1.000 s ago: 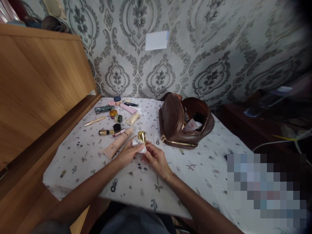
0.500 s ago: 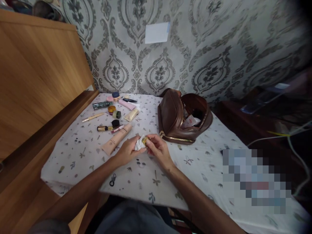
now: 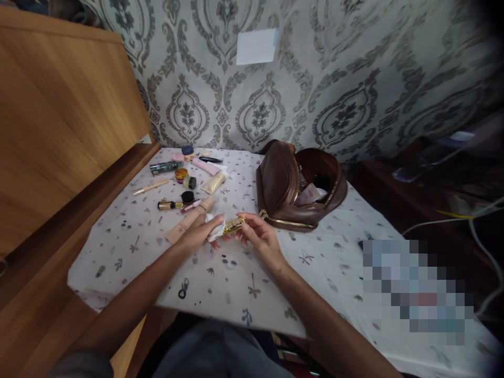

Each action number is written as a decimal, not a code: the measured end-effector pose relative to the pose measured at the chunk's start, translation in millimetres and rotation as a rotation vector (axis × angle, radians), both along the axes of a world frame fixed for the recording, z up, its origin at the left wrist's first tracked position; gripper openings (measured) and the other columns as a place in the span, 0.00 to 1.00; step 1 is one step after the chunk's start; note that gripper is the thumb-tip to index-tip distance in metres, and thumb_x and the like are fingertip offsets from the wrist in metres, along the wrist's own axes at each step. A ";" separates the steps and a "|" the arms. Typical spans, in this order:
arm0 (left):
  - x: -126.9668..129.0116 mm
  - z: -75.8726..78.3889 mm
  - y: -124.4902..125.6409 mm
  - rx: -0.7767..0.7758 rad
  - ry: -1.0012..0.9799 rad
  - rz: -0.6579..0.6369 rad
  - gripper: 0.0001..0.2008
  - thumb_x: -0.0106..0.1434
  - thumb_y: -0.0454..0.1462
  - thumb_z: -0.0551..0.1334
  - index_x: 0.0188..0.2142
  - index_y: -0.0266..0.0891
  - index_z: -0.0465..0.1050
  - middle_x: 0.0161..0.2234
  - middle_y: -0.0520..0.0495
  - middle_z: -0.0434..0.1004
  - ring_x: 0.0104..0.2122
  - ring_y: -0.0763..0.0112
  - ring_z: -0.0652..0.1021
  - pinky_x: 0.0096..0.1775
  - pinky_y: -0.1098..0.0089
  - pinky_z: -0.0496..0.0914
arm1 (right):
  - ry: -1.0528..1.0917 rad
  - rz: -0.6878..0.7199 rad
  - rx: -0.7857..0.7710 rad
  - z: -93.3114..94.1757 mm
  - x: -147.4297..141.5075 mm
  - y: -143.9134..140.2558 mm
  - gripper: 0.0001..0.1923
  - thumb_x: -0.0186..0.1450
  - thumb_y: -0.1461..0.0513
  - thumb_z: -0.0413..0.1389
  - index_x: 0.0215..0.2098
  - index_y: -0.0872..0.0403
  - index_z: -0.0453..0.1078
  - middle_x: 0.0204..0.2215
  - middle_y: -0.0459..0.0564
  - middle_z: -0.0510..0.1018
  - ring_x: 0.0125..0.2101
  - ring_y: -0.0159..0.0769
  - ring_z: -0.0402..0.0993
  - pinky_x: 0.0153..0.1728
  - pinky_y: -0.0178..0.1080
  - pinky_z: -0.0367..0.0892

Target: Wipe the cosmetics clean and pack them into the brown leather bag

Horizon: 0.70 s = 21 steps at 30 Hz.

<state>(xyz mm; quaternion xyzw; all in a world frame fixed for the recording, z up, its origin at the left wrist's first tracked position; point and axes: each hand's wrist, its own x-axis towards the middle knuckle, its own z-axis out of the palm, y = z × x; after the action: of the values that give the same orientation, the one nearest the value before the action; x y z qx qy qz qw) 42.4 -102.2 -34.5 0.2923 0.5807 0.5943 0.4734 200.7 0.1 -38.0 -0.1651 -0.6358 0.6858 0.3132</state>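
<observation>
My left hand (image 3: pixel 196 233) is closed around a crumpled white tissue or wipe (image 3: pixel 215 229). In my right hand (image 3: pixel 260 237), the fingertips pinch a small, shiny gold cosmetic container (image 3: pixel 234 226); its exact kind is hard to make out. Its left end meets the white tissue. Both hands are above the front half of the table, close together. Just beyond my left hand lies a peach squeeze tube (image 3: pixel 185 224), partly hidden by that hand. A gold-and-black tube (image 3: pixel 170 205) and a round black lid or jar (image 3: pixel 188 197) lie further left.
An unzipped brown leather bag (image 3: pixel 279 184) with items inside stands right of my hands. Several cosmetics lie at the back left, including a green jar (image 3: pixel 189 182) and a cream tube (image 3: pixel 213 182). A wooden cabinet (image 3: pixel 71 89) borders the left; a blurred-out object (image 3: pixel 417 289) lies right.
My hands have drawn slightly apart, with the left shifting left and the right a little right. More of the gold container now shows between them.
</observation>
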 end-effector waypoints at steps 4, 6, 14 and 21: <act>-0.3 7.9 -6.2 -0.008 0.115 -0.297 0.22 0.58 0.54 0.66 0.37 0.37 0.77 0.31 0.41 0.80 0.30 0.65 0.81 0.19 0.76 0.68 | 0.018 -0.027 0.009 0.5 0.9 2.1 0.22 0.62 0.48 0.61 0.48 0.51 0.71 0.29 0.47 0.75 0.27 0.34 0.73 0.24 0.35 0.65; 0.3 9.3 -8.3 -0.006 0.162 -0.273 0.20 0.57 0.53 0.68 0.34 0.37 0.76 0.26 0.45 0.78 0.24 0.70 0.78 0.18 0.77 0.67 | 0.011 -0.035 0.010 0.2 0.9 2.7 0.21 0.62 0.48 0.61 0.47 0.51 0.72 0.28 0.47 0.75 0.27 0.34 0.73 0.24 0.35 0.64; 1.5 -4.0 -2.0 -0.042 0.150 0.080 0.24 0.61 0.56 0.62 0.22 0.40 0.65 0.13 0.54 0.67 0.10 0.78 0.65 0.13 0.78 0.56 | -0.018 0.017 -0.005 0.7 0.4 1.3 0.20 0.56 0.49 0.66 0.41 0.52 0.73 0.29 0.47 0.77 0.27 0.32 0.70 0.23 0.33 0.63; 8.2 1.1 -0.2 -0.076 0.119 0.190 0.27 0.57 0.61 0.60 0.22 0.41 0.61 0.10 0.55 0.65 0.07 0.78 0.63 0.10 0.78 0.49 | -0.024 0.046 -0.009 3.0 3.9 0.8 0.18 0.54 0.51 0.68 0.37 0.52 0.72 0.28 0.45 0.77 0.27 0.30 0.70 0.28 0.34 0.65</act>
<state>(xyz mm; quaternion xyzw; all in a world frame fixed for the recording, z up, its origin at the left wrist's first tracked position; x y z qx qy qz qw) 50.6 -102.4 -33.4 0.2526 0.6548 0.5958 0.3905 204.6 0.9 -35.0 -0.1602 -0.6401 0.6937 0.2888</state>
